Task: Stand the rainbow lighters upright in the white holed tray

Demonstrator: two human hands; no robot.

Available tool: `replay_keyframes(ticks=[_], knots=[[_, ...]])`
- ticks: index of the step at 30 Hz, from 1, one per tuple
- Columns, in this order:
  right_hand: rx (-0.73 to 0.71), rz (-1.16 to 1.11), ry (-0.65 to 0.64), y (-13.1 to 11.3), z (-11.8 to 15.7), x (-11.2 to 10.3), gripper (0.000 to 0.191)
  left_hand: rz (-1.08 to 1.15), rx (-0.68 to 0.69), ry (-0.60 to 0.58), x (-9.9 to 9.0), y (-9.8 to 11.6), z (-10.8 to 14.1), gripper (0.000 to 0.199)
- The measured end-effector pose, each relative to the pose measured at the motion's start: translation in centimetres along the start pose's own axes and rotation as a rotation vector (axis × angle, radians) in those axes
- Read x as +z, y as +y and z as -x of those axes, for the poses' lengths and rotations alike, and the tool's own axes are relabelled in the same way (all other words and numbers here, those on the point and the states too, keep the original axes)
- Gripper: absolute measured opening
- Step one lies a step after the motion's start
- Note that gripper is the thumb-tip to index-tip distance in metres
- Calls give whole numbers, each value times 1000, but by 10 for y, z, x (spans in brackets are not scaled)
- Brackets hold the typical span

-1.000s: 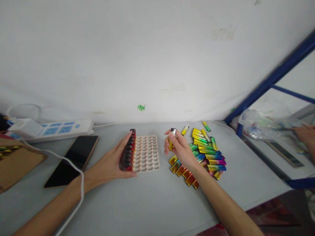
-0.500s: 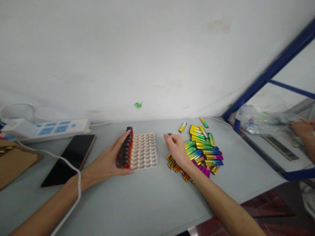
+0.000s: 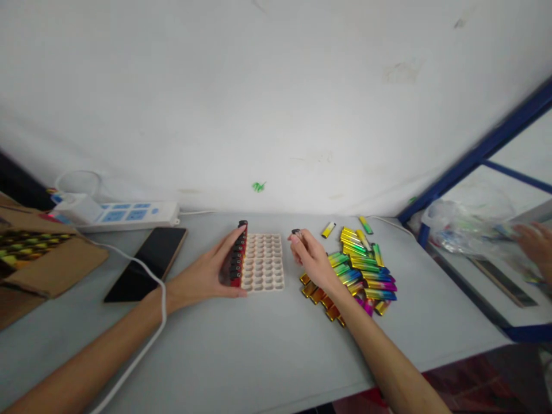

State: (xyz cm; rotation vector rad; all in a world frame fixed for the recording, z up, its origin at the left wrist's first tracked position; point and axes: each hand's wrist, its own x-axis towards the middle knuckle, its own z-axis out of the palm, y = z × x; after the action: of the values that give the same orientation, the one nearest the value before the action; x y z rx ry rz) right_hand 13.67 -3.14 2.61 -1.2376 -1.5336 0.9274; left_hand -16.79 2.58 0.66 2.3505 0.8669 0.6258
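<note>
My left hand [image 3: 211, 269] curves round the left side of a white tray [image 3: 264, 263] with rows of holes, thumb and fingers against a column of red lighters [image 3: 238, 256] with black tops. These stand upright along the tray's left edge. To the right of the tray, my right hand [image 3: 311, 256] is closed in a pinch on a small item with a black top, apparently a lighter [image 3: 295, 232]; its body is hidden by the fingers. Beside and beyond that hand lies a pile of shiny lighters [image 3: 366, 267] in gold, green, blue and purple.
A phone [image 3: 146, 264] and a power strip [image 3: 138, 214] lie at left, near an open cardboard box [image 3: 81, 261]. A white cable [image 3: 163, 305] crosses above my left forearm. Right, beyond a blue frame [image 3: 474, 155], are plastic bags [image 3: 452, 221] and another person's hand [image 3: 535, 244].
The view has shifted left, showing more of the cardboard box. My right hand's pinch has turned a little, and more of the black-topped item shows. My left hand stays at the tray.
</note>
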Motion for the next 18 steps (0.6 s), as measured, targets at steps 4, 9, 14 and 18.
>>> replay_keyframes(ticks=[4, 9, 14, 18], knots=[[-103, 16, -148, -11, -6, -1, 43, 14, -2, 1, -1, 5, 0, 140], [-212, 206, -55, -24, -34, 13, 39, 33, -6, 0, -1, 7, -1, 140], [-282, 336, 70, -26, -72, 34, 45, 21, 19, 2, -1, 5, -1, 150], [-234, 316, 75, -13, -88, 46, 48, -11, 54, 25, 1, 2, -1, 150]])
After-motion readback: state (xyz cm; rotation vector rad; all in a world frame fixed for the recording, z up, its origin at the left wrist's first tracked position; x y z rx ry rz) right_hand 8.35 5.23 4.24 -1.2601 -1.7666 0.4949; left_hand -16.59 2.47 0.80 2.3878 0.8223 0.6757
